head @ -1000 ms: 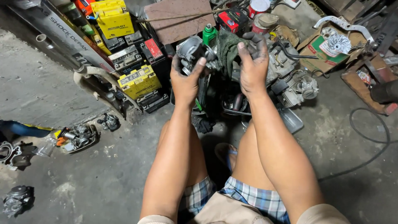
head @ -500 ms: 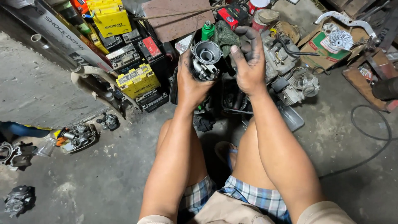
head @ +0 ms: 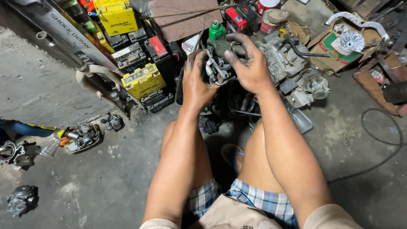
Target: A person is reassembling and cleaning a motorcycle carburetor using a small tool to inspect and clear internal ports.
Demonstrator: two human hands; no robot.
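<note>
Grease blackened both hands as the person sat over the concrete floor (head: 63, 93) and held a small metal carburetor (head: 218, 68) up in front of the knees. The left hand (head: 198, 82) was clenched around its left side and underside, while the right hand (head: 250, 63) curled over its top and right side, fingertips (head: 231, 44) pressing a dark green rag (head: 220, 46) against the casting. The part looked like cast metal, so probably stiff and fairly heavy for its bulk, with an oily film that could make it slippery; thin wire clips and fittings stood out from it and seemed the fragile spots. The solid body seemed the safest place to take hold. Behind it lay an engine block (head: 284, 55) and yellow batteries (head: 142, 80).
</note>
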